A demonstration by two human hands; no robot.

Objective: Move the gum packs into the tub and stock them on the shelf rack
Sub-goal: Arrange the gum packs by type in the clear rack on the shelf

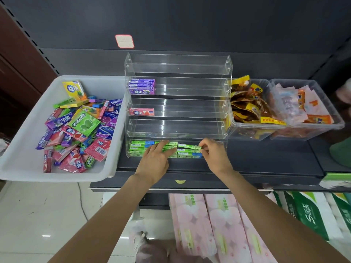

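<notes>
A clear acrylic shelf rack (177, 73) stands on the dark shelf. Its bottom tier holds stacked green gum packs (141, 147). My right hand (214, 154) pinches one green gum pack (190, 146) at its right end, lying on top of the right stack. My left hand (157, 158) rests with straight fingers on the left green packs. Purple gum packs (142, 86) sit on the second tier and a red gum pack (141, 112) on the third. At the left, a white tub (24, 156) holds several mixed gum packs (79, 126).
Two clear bins of snack packets (250, 128) (311, 111) stand right of the rack. A price label (124, 41) is stuck on the dark back panel. Tissue packs (218, 224) lie on the shelf below. The dark shelf edge (190, 185) runs in front.
</notes>
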